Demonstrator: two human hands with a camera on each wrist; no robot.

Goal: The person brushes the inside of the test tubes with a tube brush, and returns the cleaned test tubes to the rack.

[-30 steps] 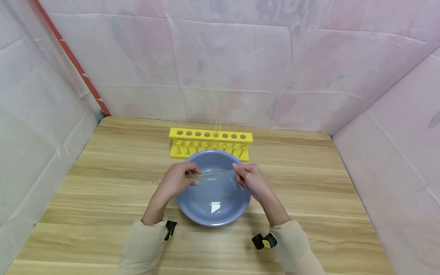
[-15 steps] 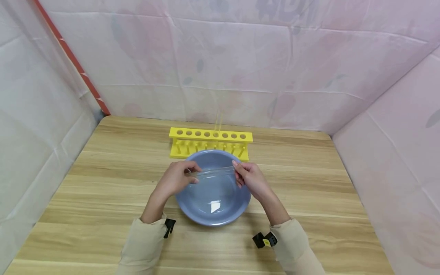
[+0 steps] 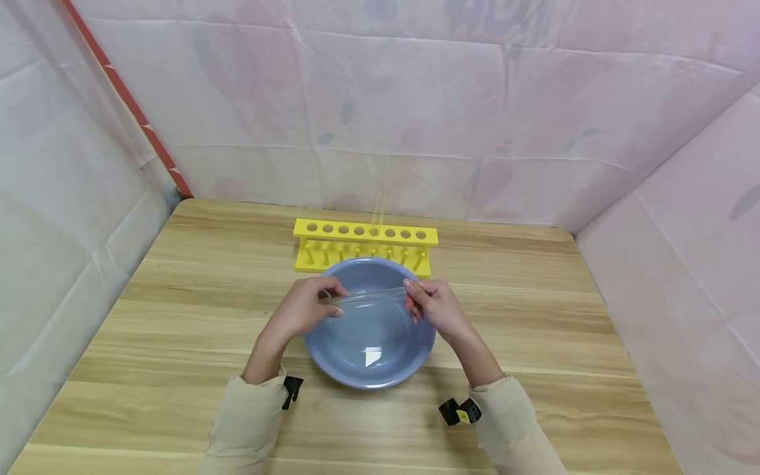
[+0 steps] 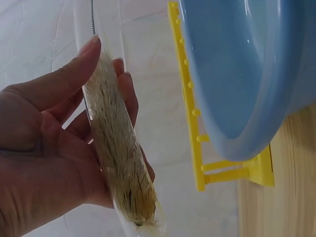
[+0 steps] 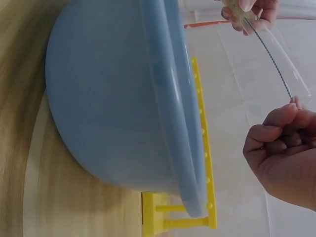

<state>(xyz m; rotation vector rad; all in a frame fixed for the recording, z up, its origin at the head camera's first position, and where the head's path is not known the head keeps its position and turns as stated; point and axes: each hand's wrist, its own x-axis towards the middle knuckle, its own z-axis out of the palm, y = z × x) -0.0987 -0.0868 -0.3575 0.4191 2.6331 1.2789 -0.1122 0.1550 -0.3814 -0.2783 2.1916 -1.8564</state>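
Note:
My left hand [image 3: 303, 307] grips a clear glass test tube [image 3: 374, 297] above the basin, thumb on one side and fingers on the other. In the left wrist view, a test tube brush [image 4: 121, 143] with pale bristles sits inside the tube, its tip near the tube's lower end. A twisted wire handle [image 5: 269, 54] runs out toward the tube's mouth in the right wrist view. There my right hand [image 5: 286, 153] pinches the wire between thumb and fingers, close to the rim. The tube lies nearly level across the head view, its right end slightly higher.
Below the hands stands a round blue basin [image 3: 368, 379] on the wooden table [image 3: 178, 330]. Just behind it is a yellow test tube rack [image 3: 365, 231] with pegs, holding another clear test tube [image 3: 378, 212] upright. Patterned cloth walls [image 3: 404, 99] enclose the back and sides.
The test tube's outline was fainter a second ago and its right end sat slightly lower. Both hands keep almost the same place and hold.

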